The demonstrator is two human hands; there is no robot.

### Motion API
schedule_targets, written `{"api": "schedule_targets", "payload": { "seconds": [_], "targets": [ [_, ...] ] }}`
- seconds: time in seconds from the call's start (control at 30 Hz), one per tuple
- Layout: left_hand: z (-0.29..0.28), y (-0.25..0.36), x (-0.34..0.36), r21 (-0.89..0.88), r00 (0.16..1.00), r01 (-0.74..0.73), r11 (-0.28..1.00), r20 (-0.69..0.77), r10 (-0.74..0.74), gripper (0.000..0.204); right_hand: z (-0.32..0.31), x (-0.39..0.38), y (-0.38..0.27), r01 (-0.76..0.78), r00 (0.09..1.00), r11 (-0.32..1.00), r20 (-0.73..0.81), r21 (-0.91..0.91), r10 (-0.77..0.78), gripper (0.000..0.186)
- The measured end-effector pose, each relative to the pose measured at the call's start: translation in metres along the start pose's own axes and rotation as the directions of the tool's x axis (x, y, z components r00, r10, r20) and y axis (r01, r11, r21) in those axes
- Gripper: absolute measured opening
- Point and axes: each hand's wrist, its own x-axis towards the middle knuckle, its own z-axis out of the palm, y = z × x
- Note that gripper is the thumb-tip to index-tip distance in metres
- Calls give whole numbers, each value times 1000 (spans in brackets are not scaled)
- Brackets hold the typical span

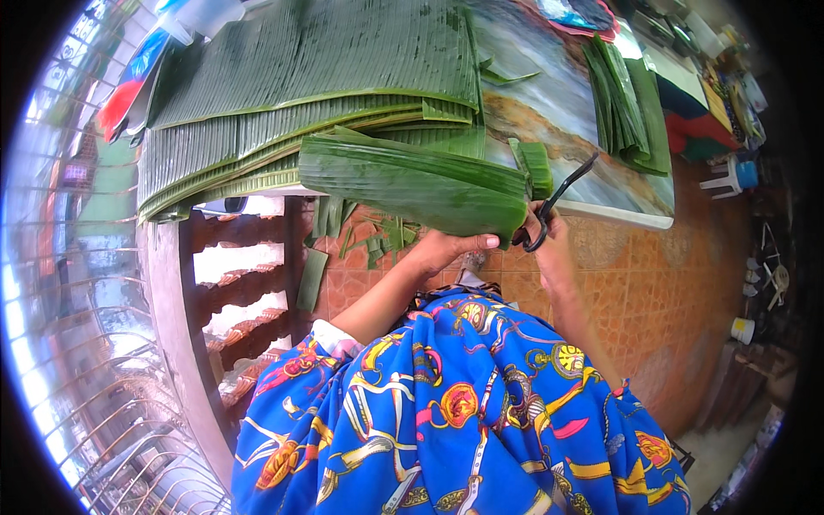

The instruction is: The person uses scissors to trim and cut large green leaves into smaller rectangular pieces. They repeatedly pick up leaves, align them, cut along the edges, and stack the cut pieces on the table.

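My left hand (455, 248) is closed on the lower edge of a folded banana leaf (412, 180), its thumb in front and the other fingers hidden. The leaf stretches out to the left over the table's near edge. At its right end, my right hand (552, 240) grips a pair of dark-handled scissors (563, 190), one dark part of them pointing up and to the right. Just beyond the scissors lies a small cut piece of leaf (537, 168). A broad stack of banana leaves (318, 60) covers the left side of the table.
The marble-patterned table (549, 112) also bears a smaller bundle of folded leaves (620, 107) at the right. Leaf scraps (386, 243) lie on the orange tiled floor (635, 275) under the near edge. Metal bars (94, 343) run along the left. A white stool (726, 180) stands far right.
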Motion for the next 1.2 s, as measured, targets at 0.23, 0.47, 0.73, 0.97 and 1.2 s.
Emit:
{"api": "schedule_targets", "payload": {
  "seconds": [0.23,0.47,0.73,0.97,1.2],
  "targets": [
    [-37,-42,12,-98,985,168,981,53,-164,45,7,5,24,144,990,986,-17,83,-143,21],
    [-129,-59,-30,-890,993,118,441,119,-26,72,-20,28,38,506,848,814,-10,-284,-530,24],
    [-127,11,-37,-873,996,-66,482,-32,78,83,-34,32,17,487,867,850,-1,-200,-498,23],
    [-126,15,-23,-864,953,87,495,216,211,89,-40,39,19,603,785,719,98,-345,-612,26],
    [-169,-15,-25,-853,996,-63,518,-22,84,44,-55,39,5,495,869,824,145,-276,-474,32]
  ]
}}
